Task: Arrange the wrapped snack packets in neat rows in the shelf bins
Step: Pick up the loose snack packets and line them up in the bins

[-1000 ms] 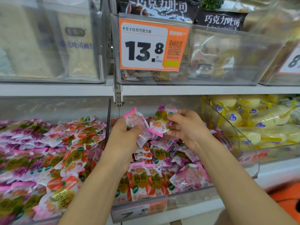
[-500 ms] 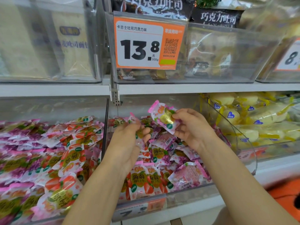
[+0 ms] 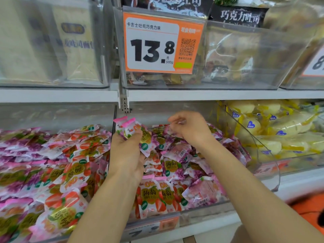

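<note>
snack packets (image 3: 128,128): a small bunch with pink top seals, held upright over the back left corner of the middle bin (image 3: 206,212), just beside its left wall.
loose pile (image 3: 175,165): more packets of the same sort lie jumbled in the middle bin, some face up, some barcode up; a few stand against the front wall.
bin edges: a low clear front wall on the near side; a dark divider (image 3: 115,113) on the left; a curved clear wall (image 3: 259,155) on the right, with yellow packets (image 3: 280,137) beyond it.
open room: a gap runs between the top of the pile and the white shelf edge (image 3: 210,94) above; both hands sit inside it, below the shelf.
left bin packets (image 3: 52,163): overlapping rows, filling that bin right up to the divider.
left hand (image 3: 127,155): back of the hand toward the camera, fingers curled up and clamped around the bunch, forearm rising from the bottom edge.
right hand (image 3: 192,130): over the back of the pile, near the left hand but apart from it; fingers curled and blurred, something pale at the tips; whether it pinches a packet cannot be told.
hard to make out: the lower price strip (image 3: 149,228) is smeared; the orange price tag (image 3: 163,42) reads 13.8; another tag at the right is cut by the frame.
</note>
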{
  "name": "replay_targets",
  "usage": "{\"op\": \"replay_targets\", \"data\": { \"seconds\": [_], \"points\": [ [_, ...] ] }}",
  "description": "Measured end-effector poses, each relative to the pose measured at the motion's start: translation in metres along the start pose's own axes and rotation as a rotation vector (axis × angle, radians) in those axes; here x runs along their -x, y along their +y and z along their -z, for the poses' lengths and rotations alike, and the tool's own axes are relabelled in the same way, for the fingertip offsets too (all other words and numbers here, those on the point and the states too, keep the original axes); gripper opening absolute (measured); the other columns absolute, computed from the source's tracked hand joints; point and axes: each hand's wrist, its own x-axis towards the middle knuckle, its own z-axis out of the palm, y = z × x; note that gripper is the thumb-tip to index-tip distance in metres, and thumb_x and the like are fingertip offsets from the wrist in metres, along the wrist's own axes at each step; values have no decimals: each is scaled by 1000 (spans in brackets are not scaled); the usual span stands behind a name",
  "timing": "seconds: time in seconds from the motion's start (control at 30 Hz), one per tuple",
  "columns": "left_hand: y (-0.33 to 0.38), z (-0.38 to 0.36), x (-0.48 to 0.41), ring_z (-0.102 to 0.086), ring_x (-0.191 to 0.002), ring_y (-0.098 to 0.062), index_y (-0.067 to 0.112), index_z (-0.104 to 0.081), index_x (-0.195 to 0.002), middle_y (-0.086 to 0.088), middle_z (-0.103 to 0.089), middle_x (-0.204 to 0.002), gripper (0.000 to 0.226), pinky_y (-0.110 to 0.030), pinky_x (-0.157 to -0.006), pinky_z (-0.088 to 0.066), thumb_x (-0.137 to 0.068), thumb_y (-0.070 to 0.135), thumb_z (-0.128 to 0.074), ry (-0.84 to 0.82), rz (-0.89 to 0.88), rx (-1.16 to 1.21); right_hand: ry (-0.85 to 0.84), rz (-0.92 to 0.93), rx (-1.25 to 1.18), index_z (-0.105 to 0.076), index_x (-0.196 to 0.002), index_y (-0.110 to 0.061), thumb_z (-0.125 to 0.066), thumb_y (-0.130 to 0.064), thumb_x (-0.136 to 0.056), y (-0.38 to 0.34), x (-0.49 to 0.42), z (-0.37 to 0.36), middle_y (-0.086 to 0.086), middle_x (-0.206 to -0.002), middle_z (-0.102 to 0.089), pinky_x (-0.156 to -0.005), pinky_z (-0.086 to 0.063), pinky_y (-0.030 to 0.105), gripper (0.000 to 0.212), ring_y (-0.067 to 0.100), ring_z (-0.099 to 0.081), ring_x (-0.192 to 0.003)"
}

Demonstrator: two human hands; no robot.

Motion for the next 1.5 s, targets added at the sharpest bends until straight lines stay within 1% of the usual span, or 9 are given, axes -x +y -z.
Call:
{"op": "replay_targets", "data": {
  "seconds": [0.2, 0.37, 0.7, 0.9, 1.13, 1.2, 1.27, 1.37, 1.5],
  "points": [
    [0, -2, 3, -60, -74, -18, 23, -46, -82, -7, -60, -86, 26, -35, -75, -48, -95, 1, -50, -14, -36, -34, -444, 167, 777, -52, -129, -20, -70, -48, -76, 15, -57, -37, 4, -129, -53, -94, -42, 38, 63, 28, -40, -121],
    [-1, -1, 1, -64, -95, -21, 15, -48, -106, -12, -62, -108, 18, -41, -88, -51, -94, 2, -52, -10, -36, -37, -490, 117, 905, -43, -138, -24, -72, -53, -72, 21, -69, -36, 4, -132, -46, -96, -42, 40, 78, 29, -36, -123],
    [-3, 5, -4, -55, -99, -24, 14, -48, -99, -13, -57, -110, 13, -48, -93, -45, -94, 4, -53, -47, -27, -31, -199, 58, 942, -62, -94, -11, -66, -19, -86, 28, -65, -31, 6, -102, -61, -67, -41, 30, 12, 24, -54, -104],
    [-4, 3, -2, -54, -113, -22, 12, -32, -139, -7, -57, -113, 52, -51, -102, -41, -93, 3, -54, -70, -32, -24, -55, 23, 720, -47, -64, -14, -58, -24, -91, 25, -57, -14, 0, -71, -51, -63, -38, 29, 31, 25, -55, -80],
    [0, 0, 5, -64, -82, -20, 21, -50, -86, -8, -64, -95, 20, -46, -81, -53, -94, 3, -51, -119, 93, -12, -7, 53, 126, -59, -71, -2, -66, -19, -86, 7, -14, 0, 5, -62, -49, -61, -34, 28, 23, 18, -47, -63],
    [-3, 1, 6, -64, -84, -22, 16, -55, -103, -11, -64, -101, 15, -48, -76, -56, -93, 5, -53, -144, 142, 1, -13, 22, -63, -60, -74, 7, -67, -15, -84, 3, 8, 0, 13, -65, -51, -64, -39, 30, 26, 22, -49, -63],
    [-6, 2, 6, -65, -97, -28, 13, -42, -137, -14, -59, -123, 46, -50, -72, -58, -92, 8, -55, -176, 185, 28, -28, -4, -200, -66, -82, 3, -66, -13, -85, -2, 27, -2, 18, -76, -65, -70, -55, 37, 16, 27, -64, -71],
    [-8, 0, 12, -69, -95, -30, 13, -28, -146, -17, -60, -125, 59, -50, -73, -58, -93, 10, -55, -195, 204, 41, -39, 67, -120, -63, -71, -11, -63, -15, -88, -9, 45, -5, -8, -61, -61, -55, -46, 16, 17, 2, -57, -58],
    [-11, 2, 14, -65, -103, -34, 7, -31, -143, -21, -58, -128, 57, -50, -75, -57, -92, 17, -55, -266, 236, 76, -57, 159, 131, -37, -57, -17, -52, -25, -95, -17, 54, -9, -2, -63, -34, -54, -28, 16, 41, 4, -33, -60]
  ]
}}
